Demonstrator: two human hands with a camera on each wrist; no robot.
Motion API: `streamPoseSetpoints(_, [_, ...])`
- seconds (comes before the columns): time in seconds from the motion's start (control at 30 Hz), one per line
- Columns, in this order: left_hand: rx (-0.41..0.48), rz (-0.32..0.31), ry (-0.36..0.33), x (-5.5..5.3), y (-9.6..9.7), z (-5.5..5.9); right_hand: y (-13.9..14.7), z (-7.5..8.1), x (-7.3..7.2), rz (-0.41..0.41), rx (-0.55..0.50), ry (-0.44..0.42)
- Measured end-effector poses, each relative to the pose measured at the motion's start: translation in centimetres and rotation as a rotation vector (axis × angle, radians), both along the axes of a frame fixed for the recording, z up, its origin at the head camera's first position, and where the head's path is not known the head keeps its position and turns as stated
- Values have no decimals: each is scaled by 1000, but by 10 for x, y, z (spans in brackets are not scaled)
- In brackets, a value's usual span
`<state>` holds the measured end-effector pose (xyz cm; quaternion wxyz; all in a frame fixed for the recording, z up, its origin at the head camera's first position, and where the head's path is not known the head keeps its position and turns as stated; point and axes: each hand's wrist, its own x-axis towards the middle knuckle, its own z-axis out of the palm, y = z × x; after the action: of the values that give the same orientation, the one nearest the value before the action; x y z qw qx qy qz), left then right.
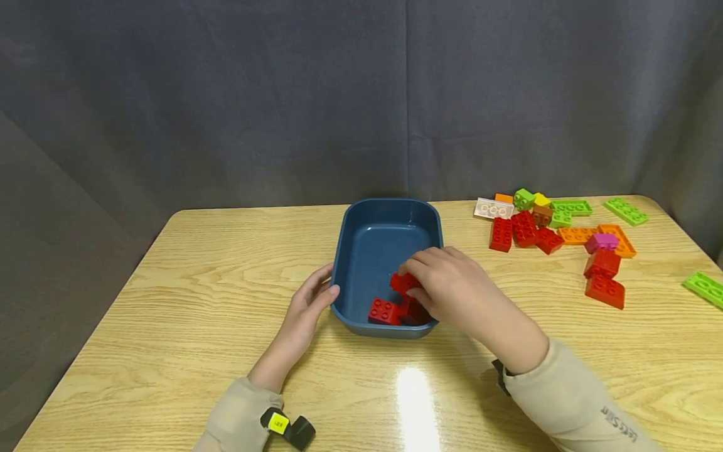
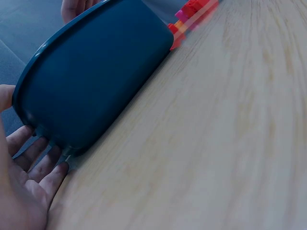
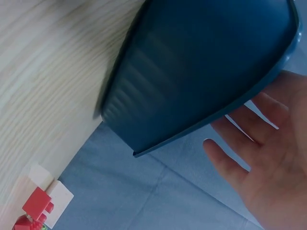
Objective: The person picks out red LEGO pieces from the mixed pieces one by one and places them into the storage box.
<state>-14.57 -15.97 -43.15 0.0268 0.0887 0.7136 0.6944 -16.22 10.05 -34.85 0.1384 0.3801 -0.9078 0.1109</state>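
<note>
Blue tub (image 1: 378,329): set near the middle of the wooden bench (image 1: 226,282), opening facing up.
Left hand (image 1: 305,304): laid against the tub's left outer wall; thumb seen at the rim, fingers mostly straight and slightly spread, as shown by the left wrist view.
Right hand (image 1: 454,287): reached over the right rim; a red brick (image 1: 400,284) is pinched between thumb and fingers, inside the tub.
Tub contents: a studded brick (image 1: 384,311), also red, is seen on the tub floor near the front wall; a shaded brick (image 1: 415,312) of the same colour is seen beside it, under the right hand.
Contact: whether the pinched piece is touching the shaded one cannot be told; that spot is partly covered by the hand.
Loose bricks: scattered on the right of the bench, well apart from the left hand. A white plate (image 1: 486,208) is seen at the back, a brown brick (image 1: 542,216) among the cluster, a pink brick (image 1: 603,242) partly on an orange frame (image 1: 625,246).
Green plate (image 1: 707,289): lying alone by the right edge.
Backdrop: grey curtain (image 1: 282,107) hung behind the bench.
</note>
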Motion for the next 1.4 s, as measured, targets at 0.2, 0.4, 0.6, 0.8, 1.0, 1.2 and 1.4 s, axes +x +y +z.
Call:
streamPoseSetpoints(0.2, [0,4,-4,1,0,0,-2,-5,0,19,1,30])
streamPoseSetpoints(0.4, [-1,5,-3,1,0,1,-2,-6,0,26,-3,35])
streamPoseSetpoints(0.6, [3,4,0,1,0,1,-3,-6,-1,35,-9,38])
streamPoseSetpoints(0.8, [0,1,1,0,0,0,-1,-5,-2,46,-41,50])
streamPoseSetpoints(1.0, [-7,13,-2,0,0,1,3,-2,-5,37,-69,65])
streamPoseSetpoints(1.2, [-8,13,-7,0,0,1,9,2,-11,13,-70,69])
streamPoseSetpoints(1.4, [2,16,-4,-1,1,0,18,5,-18,-10,-84,94])
